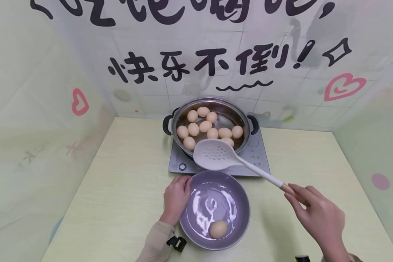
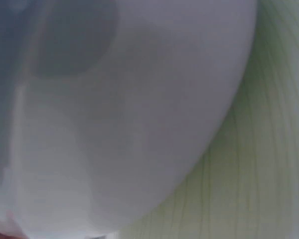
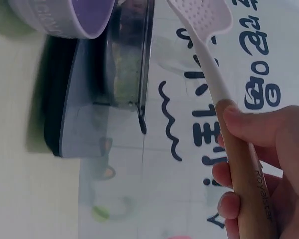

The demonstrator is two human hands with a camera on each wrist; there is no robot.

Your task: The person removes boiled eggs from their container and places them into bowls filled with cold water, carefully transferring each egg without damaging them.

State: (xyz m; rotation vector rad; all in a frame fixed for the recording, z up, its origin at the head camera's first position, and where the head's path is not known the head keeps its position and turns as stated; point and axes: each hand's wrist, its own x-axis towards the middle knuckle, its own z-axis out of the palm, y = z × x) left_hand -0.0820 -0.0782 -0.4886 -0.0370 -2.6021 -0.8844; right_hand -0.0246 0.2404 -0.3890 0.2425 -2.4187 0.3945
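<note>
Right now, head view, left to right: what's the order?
Pink heart on the left wall → left hand → purple bowl → right hand → pink spot on the right wall.

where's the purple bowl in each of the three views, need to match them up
Head: the purple bowl is at the lower middle, an egg inside, the left hand at its rim.
Left wrist: its outer wall, close and blurred, fills most of the left and centre.
Right wrist: top left corner, cut off by the frame.
Shared landmark: the pale tabletop, seen beside the bowl in all three.
</note>
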